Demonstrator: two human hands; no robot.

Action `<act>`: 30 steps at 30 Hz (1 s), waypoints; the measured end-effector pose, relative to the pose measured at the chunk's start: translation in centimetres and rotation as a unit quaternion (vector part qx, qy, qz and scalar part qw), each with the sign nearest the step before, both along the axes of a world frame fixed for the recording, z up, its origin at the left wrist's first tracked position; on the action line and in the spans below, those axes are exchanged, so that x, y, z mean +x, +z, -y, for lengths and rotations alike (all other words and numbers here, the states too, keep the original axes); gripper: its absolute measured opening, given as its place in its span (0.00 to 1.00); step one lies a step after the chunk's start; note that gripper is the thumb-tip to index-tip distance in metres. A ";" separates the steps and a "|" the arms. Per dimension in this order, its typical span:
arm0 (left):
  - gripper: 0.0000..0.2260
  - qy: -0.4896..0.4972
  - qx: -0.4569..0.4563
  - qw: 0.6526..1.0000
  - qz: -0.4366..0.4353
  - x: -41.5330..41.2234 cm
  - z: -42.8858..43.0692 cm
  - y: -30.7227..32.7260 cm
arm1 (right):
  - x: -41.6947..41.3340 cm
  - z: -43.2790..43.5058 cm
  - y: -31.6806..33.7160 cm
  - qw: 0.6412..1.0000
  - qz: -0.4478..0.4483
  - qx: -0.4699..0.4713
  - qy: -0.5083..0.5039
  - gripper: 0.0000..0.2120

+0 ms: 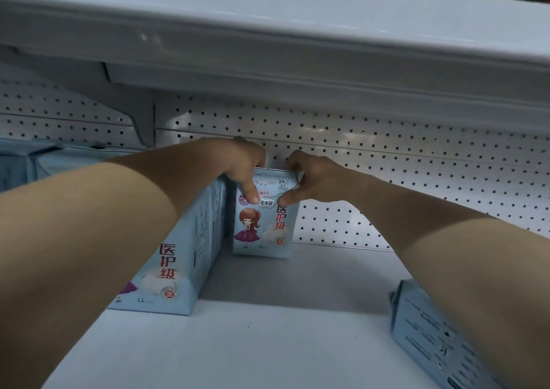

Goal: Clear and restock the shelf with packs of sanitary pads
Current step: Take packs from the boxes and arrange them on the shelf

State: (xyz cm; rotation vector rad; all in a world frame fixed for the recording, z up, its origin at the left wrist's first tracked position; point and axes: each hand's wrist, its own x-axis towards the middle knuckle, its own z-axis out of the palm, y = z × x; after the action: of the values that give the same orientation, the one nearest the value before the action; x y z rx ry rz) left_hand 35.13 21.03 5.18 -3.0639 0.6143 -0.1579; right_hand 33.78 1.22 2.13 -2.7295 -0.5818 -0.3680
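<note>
**Bare Arms and Hands, Wrist to Elbow**

The person shows only as two arms; the left forearm (98,225) fills the near left of the view and the right forearm (446,240) the near right; both are bare skin from the frame edge to the wrist; each looks broad near the camera and narrows toward the far end; the left hand (244,165) and right hand (312,180) are bare too; the left thumb (253,195) ends in a rounded tip; finer detail is blurred.

rear pack (262,231) 医护级, 花本目, 29, front pack (175,272) 医护级, 12
</note>
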 end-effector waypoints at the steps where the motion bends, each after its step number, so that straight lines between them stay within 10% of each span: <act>1: 0.36 0.001 -0.001 1.000 0.003 0.1 -0.1 -0.1 | 0.2 -0.1 0.0 1.000 0.002 -0.007 -0.001 0.30; 30: 0.36 0.026 0.005 0.989 0.145 -4.7 1.0 -1.2 | -5.9 3.9 0.0 0.997 0.011 -0.022 -0.073 0.34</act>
State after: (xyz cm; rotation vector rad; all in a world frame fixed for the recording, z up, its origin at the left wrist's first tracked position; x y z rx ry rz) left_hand 30.47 20.00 3.96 -2.9592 0.5135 -0.5843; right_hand 27.87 -2.66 2.14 -2.8215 -0.4015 -0.4250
